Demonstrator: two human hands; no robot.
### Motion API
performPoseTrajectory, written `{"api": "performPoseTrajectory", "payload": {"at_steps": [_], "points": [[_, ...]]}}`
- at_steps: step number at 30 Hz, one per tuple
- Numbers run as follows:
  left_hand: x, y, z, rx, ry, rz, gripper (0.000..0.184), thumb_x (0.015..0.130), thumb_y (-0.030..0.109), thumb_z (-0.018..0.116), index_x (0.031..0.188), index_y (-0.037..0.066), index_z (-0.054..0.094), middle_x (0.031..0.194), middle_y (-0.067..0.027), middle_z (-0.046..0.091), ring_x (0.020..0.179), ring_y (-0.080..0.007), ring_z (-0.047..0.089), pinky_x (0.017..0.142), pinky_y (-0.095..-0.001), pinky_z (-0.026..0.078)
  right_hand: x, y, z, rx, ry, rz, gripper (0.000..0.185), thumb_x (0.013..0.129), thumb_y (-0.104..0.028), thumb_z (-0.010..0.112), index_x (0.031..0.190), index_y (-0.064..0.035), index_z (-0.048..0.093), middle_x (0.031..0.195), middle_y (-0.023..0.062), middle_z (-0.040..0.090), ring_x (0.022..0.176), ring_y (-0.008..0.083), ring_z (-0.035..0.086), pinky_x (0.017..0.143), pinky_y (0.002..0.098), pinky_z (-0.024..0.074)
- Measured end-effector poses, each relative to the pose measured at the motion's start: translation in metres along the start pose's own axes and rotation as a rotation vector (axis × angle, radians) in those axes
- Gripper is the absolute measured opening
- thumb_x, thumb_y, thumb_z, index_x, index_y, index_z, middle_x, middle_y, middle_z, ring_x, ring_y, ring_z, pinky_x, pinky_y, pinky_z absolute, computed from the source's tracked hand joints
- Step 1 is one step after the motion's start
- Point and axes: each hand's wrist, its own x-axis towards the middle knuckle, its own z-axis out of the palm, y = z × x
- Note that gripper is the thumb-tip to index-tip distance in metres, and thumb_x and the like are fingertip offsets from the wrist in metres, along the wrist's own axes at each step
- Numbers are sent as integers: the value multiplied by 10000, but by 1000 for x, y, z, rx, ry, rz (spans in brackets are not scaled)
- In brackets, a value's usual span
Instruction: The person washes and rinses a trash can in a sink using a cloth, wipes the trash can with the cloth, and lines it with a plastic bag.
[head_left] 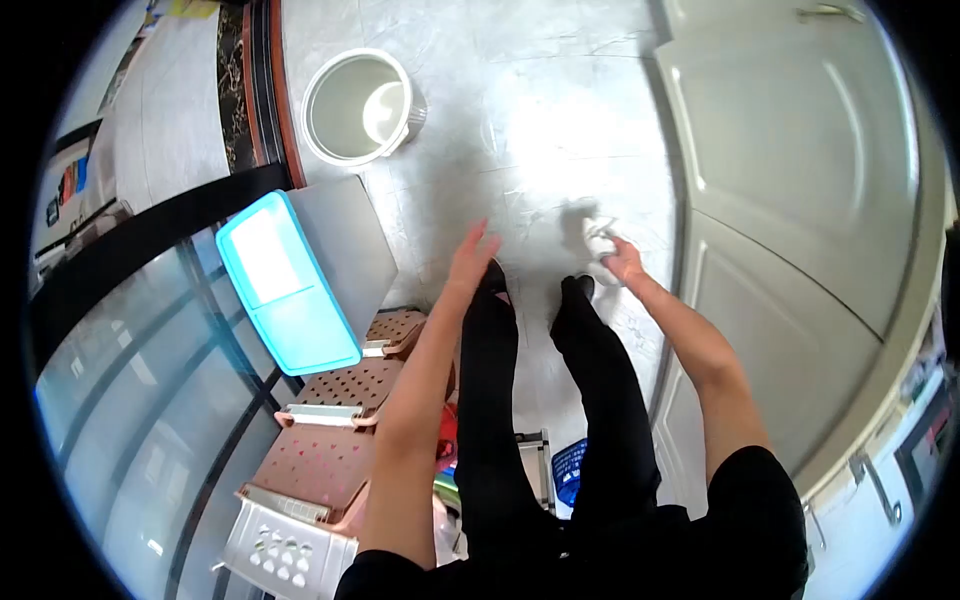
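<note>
My right hand is closed around a crumpled white cloth, which hangs in front of my right foot above the floor. Held out over my left foot, my left hand has its fingers apart and nothing in it. Below both hands lies the shiny grey tiled floor. Farther forward on the left stands a white bucket, out of reach of either hand.
To my left are a bin with a bright blue lid and pink baskets beside a glass-panelled door. Cream cabinet doors line my right side. Behind my legs are a blue container and a metal-framed object.
</note>
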Motion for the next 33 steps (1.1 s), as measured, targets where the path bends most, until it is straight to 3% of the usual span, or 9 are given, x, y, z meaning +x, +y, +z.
{"api": "performPoseTrajectory", "payload": {"at_steps": [6,9,13,14,18,20,25,29,33], "points": [[-110,114,81,234,-368,476,847,753,365,677,1408,88,216,1415,-188,259,1306,-322,269,1048,-424,237,-193,-104,-74,1304,-418,-69,435,842,-240,537,1211,-19,473,1118,92,576,1026,204,539,904,339,412],[-164,158,98,61,-430,602,978,668,321,763,1414,89,174,1355,-214,303,1249,-319,332,1027,-422,270,-275,-147,-131,1758,-522,-57,614,904,-516,344,1258,-20,421,1202,106,535,1121,232,492,993,370,333],[-222,234,123,-136,-558,443,848,683,43,718,1380,63,236,1182,-110,477,1055,-198,494,901,-341,420,-336,-134,-154,1837,-203,-106,695,903,-567,303,1335,-24,337,1299,95,461,1178,238,430,1033,376,270],[-235,257,118,-151,-637,412,797,699,4,686,1370,59,259,1172,-107,486,1052,-191,497,897,-329,423,-358,-136,-178,1772,-310,-10,692,902,-567,315,1328,-23,358,1297,97,462,1159,239,438,1017,409,286],[-280,316,134,-35,-709,438,595,747,-70,599,1295,3,378,1154,-103,528,1035,-168,522,882,-296,429,-449,-93,-233,1755,-150,-343,629,928,-511,309,1285,-5,417,1299,122,459,1112,290,506,917,427,416],[-274,326,149,22,-728,502,513,757,-45,609,1236,-4,430,1097,-92,555,997,-160,535,867,-284,428,-487,-66,-242,1712,83,-348,578,951,-453,294,1250,18,444,1267,154,485,1030,348,570,818,398,504],[-316,384,211,220,-780,683,295,791,37,631,1071,-16,555,979,-71,619,893,-148,569,817,-276,437,-561,-8,-220,1883,435,-242,521,958,-415,310,1123,24,538,1106,153,592,959,287,609,758,352,509],[-365,397,284,316,-724,898,271,818,79,615,1066,-19,568,1019,-89,614,920,-158,568,824,-288,438,-598,26,-165,1981,609,-142,490,907,-440,422,987,2,615,983,123,629,841,227,633,720,313,497],[-401,393,369,260,-863,824,319,812,102,645,1096,3,537,1033,-95,600,922,-171,563,822,-308,446,-636,63,-121,2093,706,-95,429,889,-402,474,947,-7,629,934,118,636,820,216,635,680,307,502]]}}
